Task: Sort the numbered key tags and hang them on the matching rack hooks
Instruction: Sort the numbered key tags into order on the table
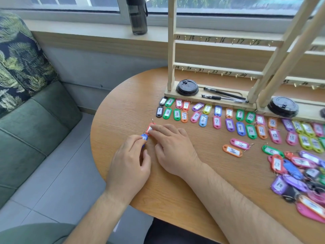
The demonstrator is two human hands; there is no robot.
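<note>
My left hand point(130, 161) pinches a blue key tag point(144, 137) at the left part of the round wooden table point(123, 110). Fingertips of my right hand point(173, 147) press on a red key tag point(150, 127) lying just above the blue one. Two rows of numbered tags point(216, 122) lie in pairs along the rack's base, from 1 at the left upward. Two tags marked 24 point(232, 150) lie apart below them. A loose heap of unsorted tags point(299, 173) fills the right edge. The wooden rack point(216, 66) stands behind, its numbered hooks bare.
Two black cup lids point(187, 87) and two pens point(223, 95) rest on the rack's base. A dark bottle point(139, 16) stands on the windowsill. A green sofa point(26, 124) with a patterned cushion sits left of the table, over a grey tiled floor.
</note>
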